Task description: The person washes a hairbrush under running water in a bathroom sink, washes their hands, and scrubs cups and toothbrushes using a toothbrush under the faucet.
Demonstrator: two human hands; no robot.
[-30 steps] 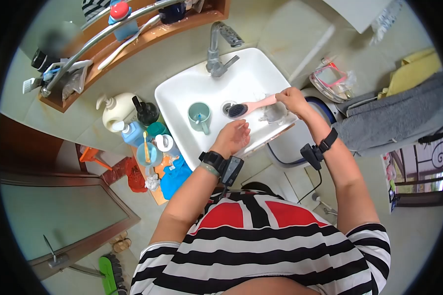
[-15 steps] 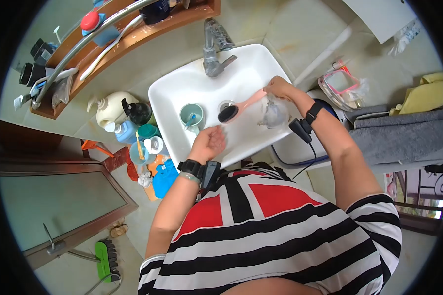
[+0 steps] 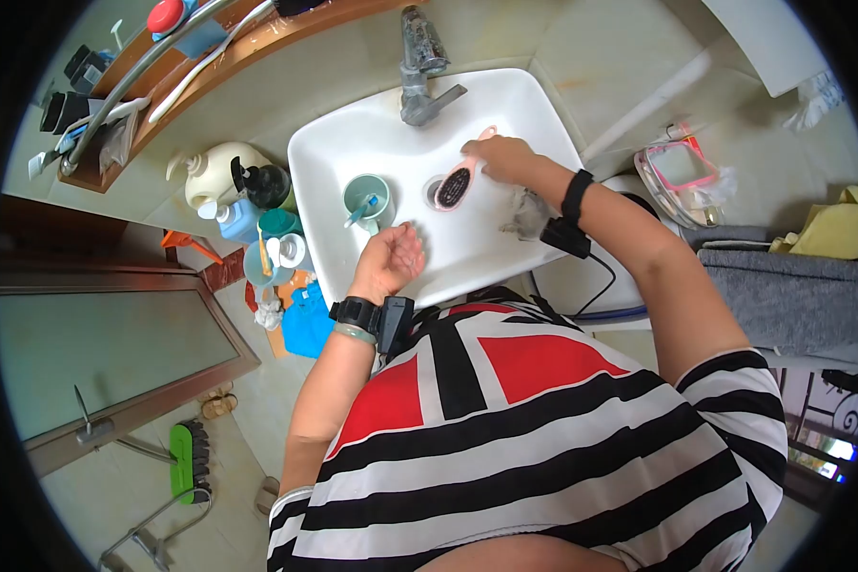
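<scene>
A pink hairbrush (image 3: 455,188) with dark bristles is over the white sink (image 3: 458,257), near the drain. Its handle is gripped by my right hand (image 3: 503,158), and the bristle side faces up. My left hand (image 3: 391,259) rests palm up over the basin's front left part, fingers loosely curled and apart, holding nothing. Just beyond it stands a green cup (image 3: 367,199) with a blue toothbrush (image 3: 364,211) inside. Right of the brush, partly behind my right wrist, lies a crumpled clear plastic bag (image 3: 528,214).
The faucet (image 3: 419,81) rises at the sink's back edge. Pump bottles (image 3: 238,219) crowd the left side, below a wooden shelf (image 3: 248,57). A pink-framed mirror (image 3: 682,164) and grey towels (image 3: 782,286) are on the right. A green brush (image 3: 189,462) lies lower left.
My right hand has moved left and up with the hairbrush. The brush has turned more upright, its bristles now facing up more fully. My left hand stays near the cup.
</scene>
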